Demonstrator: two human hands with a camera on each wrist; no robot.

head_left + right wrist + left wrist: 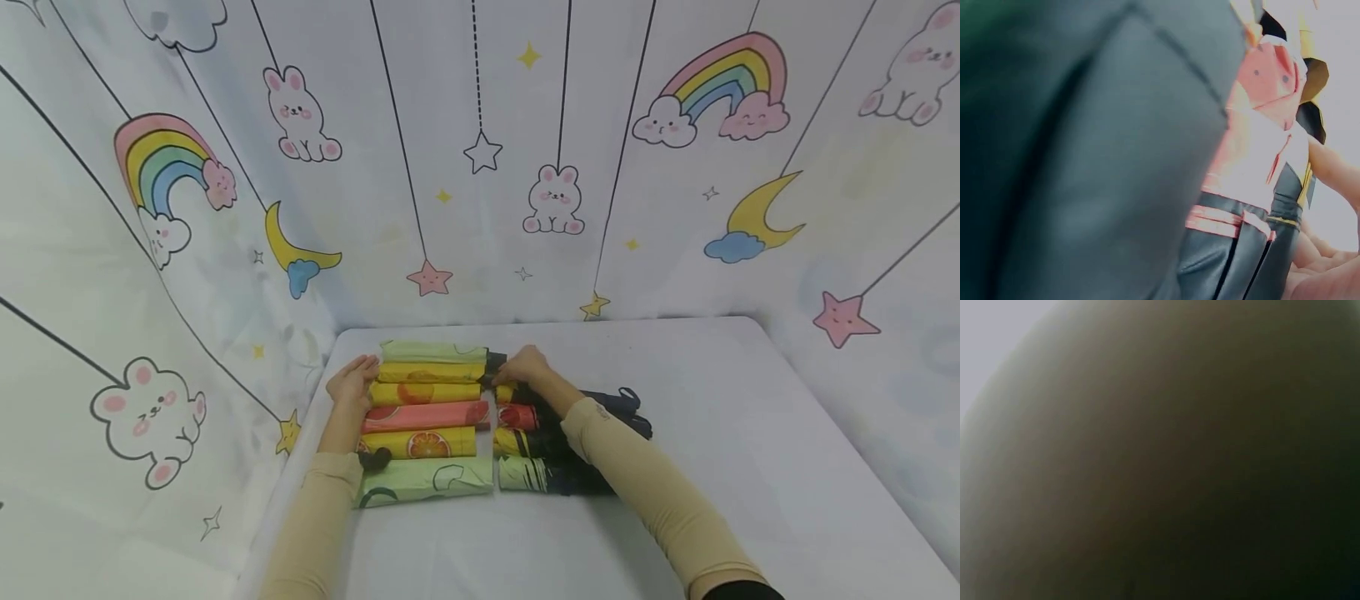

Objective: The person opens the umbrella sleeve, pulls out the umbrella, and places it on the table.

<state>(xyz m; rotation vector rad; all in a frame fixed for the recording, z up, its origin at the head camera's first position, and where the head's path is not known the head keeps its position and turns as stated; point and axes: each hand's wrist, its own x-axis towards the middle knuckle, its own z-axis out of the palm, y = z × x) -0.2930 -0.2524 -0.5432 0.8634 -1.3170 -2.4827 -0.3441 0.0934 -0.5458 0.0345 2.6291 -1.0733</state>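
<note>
Several rolled, patterned pieces that look like folded umbrellas lie in two side-by-side columns. In the left column are a pale green one (435,351), yellow ones (427,393), a red one (423,416) and an orange-print one (431,443). My left hand (351,383) touches the left ends of the upper yellow ones with extended fingers. My right hand (528,367) is at the dark right end of an upper yellow one; its fingertips are partly hidden. The right wrist view has black-and-red folded fabric (1247,156) near that hand. Dark blur fills the left wrist view.
The right column holds dark umbrellas with coloured ends, including a red-ended one (517,417) and a green-striped one (525,473). A wrist loop (628,397) sticks out to the right. The white table (720,400) meets a cartoon-printed cloth (480,233) behind.
</note>
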